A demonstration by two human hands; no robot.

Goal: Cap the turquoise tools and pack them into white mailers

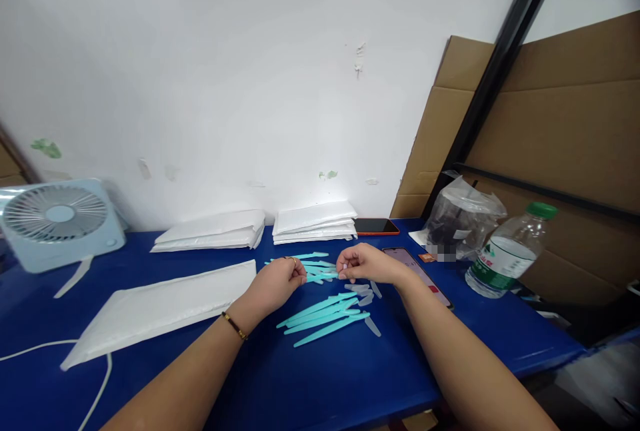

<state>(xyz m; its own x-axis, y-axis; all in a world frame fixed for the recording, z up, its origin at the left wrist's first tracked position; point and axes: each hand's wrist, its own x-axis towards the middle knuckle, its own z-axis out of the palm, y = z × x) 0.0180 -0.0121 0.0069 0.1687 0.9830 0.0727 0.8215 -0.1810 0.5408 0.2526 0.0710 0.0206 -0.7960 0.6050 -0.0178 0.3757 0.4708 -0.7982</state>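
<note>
Between my two hands is a turquoise eyebrow razor. My left hand pinches one end of it, and the fingertips of my right hand close on the other end. More turquoise razors lie behind the hands, partly covered by them. Nearer to me, several razors rest in a loose fan on the blue table. Small translucent blade caps are scattered under and beside my right hand. Whether a cap is in my right fingertips is hidden.
White padded mailers stand in two stacks by the wall, and a single mailer lies at left. A fan is far left, with a white cable. Phones, a bagged cup and a bottle sit right.
</note>
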